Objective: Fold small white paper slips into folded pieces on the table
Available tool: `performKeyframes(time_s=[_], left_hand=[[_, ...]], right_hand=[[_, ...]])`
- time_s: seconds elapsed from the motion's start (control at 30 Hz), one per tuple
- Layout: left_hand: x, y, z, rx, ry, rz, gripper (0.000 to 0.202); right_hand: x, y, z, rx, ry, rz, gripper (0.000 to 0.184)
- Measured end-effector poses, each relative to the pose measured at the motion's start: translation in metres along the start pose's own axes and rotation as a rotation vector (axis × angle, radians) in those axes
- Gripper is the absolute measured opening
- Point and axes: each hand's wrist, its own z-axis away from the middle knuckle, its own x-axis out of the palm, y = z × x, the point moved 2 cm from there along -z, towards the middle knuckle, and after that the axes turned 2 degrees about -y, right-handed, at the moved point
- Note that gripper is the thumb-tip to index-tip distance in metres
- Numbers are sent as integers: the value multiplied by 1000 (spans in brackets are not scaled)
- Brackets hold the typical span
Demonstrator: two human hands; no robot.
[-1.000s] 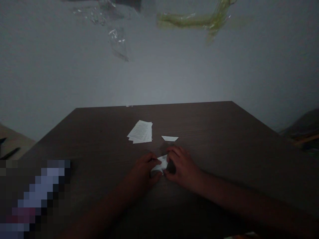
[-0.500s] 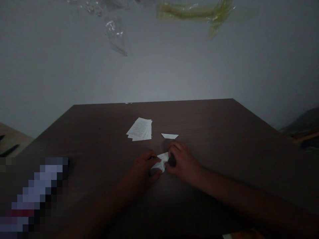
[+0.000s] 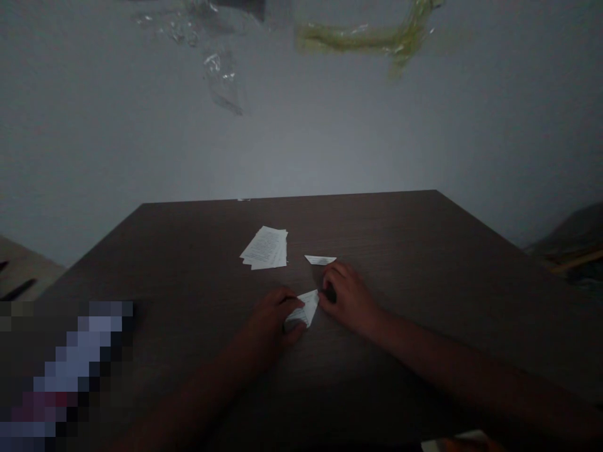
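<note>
A small folded piece of white paper (image 3: 306, 307) lies on the dark wooden table (image 3: 424, 263) between my two hands. My left hand (image 3: 271, 320) is curled over its left end, with the fingers pinching it against the tabletop. My right hand (image 3: 348, 298) sits just to the right of the paper, fingers bent, with its fingertips at the paper's pointed right corner. Whether those fingertips grip the paper is not clear in the dim light.
A fanned stack of printed paper slips (image 3: 266, 248) lies beyond my hands. A small folded white paper shape (image 3: 320, 259) rests to its right. A blurred patch (image 3: 66, 370) covers the table's near left. Clear plastic and yellowish tape (image 3: 362, 37) hang on the wall.
My right hand has shifted slightly right, off the folded paper, so more of the paper shows and its right end forms a point. My left hand has stayed on the paper.
</note>
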Motion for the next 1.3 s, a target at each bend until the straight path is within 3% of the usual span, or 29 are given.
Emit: performKeyframes(time_s=[0.13,0.3,0.4,0.6,0.87,1.3], left_hand=[[0,-1,-1,-9,43,20,45],[0,-3,-2,18,24,32,36],[0,-2,-2,26,18,22,33],[-2,-1,1,16,25,-21,36],[1,0,7,70,-40,-109,49],[-2,5,7,54,-74,-95,50]], right_hand=[[-2,0,1,-79,6,37,18],[-5,-8,9,-429,-95,58,31],[-9,-13,14,-539,-175,61,33],[-17,-18,18,-477,-233,38,32],[-12,-19,15,-304,-267,-26,21],[-11,-19,16,-245,-282,-118,31]])
